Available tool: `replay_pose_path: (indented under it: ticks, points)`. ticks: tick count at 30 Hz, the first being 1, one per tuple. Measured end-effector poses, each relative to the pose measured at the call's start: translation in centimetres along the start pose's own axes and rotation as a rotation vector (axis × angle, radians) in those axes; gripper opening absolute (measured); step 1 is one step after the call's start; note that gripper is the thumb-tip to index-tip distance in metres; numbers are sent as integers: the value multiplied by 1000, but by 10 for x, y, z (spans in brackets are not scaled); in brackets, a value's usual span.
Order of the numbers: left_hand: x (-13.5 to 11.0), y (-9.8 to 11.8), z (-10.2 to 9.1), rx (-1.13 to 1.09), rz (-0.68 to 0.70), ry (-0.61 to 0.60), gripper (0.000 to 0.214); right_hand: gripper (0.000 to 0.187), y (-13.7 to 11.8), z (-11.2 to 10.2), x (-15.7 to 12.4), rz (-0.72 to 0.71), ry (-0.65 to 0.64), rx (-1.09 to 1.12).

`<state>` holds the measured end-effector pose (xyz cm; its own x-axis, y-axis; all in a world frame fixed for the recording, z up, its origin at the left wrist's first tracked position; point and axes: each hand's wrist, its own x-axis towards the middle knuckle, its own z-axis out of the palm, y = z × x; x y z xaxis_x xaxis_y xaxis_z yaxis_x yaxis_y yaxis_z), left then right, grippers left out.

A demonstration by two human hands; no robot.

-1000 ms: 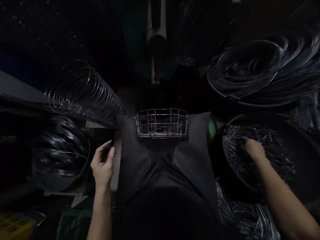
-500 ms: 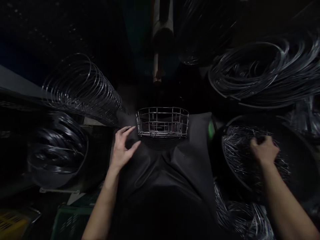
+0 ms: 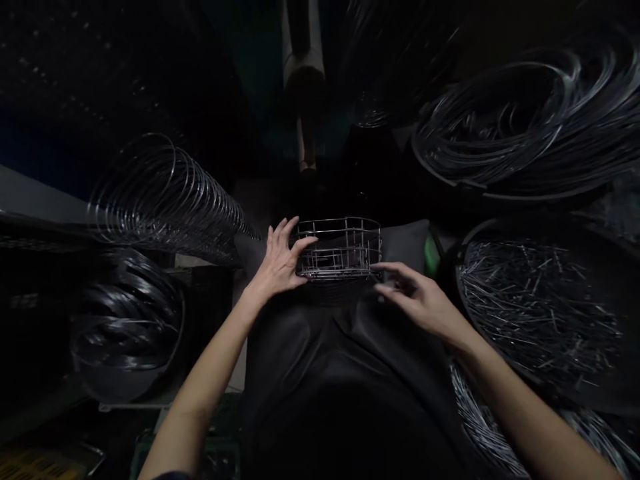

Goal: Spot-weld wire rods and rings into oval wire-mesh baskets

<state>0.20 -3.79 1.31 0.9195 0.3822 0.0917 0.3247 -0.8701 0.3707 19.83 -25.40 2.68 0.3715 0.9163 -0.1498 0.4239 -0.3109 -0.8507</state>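
A wire basket of thin shiny metal rods sits on the dark apron over my lap. My left hand is curved around its left end, thumb at the lower edge and fingers near the rim, covering that end. At the lower right corner of the basket is my right hand, its index fingertip by the bottom wires. Small metallic glints show between its thumb and fingers; these look like short wire pieces, though most of them is hidden. To the right stands a round dark bin with many short wire pieces.
Wire hoops stand in a row at the left. Below them, a tub holds dark bundled wire. Large wire coils lie at the upper right. A machine's vertical rod hangs beyond the basket. More wire lies low at the right.
My right hand has come out of the bin, moving left to the basket's lower right corner. My left hand has moved right, from beside the basket onto its left end.
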Motion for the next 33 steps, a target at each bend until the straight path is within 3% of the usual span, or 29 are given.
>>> replay_pose_path:
  ticks: [3, 7, 11, 13, 22, 33]
  points:
    - [3, 4, 0, 13, -11, 2, 84, 22, -34, 0, 30, -36, -185, 30]
    - [6, 11, 0, 26, -31, 27, 84, 21, -49, 20, 56, -144, -37, -288]
    - [7, 9, -3, -12, 7, 66, 82, 40, -41, 37, 50, -332, 2, -683]
    - [7, 5, -7, -22, 20, 81, 81, 38, -38, 40, 47, -398, 6, -773]
    - [24, -9, -42, 15, 17, 192, 81, 28, -56, 23, 84, -698, 155, -745]
    - [46, -23, -58, 35, 19, 291, 83, 26, -72, 10, 118, -754, 182, -803]
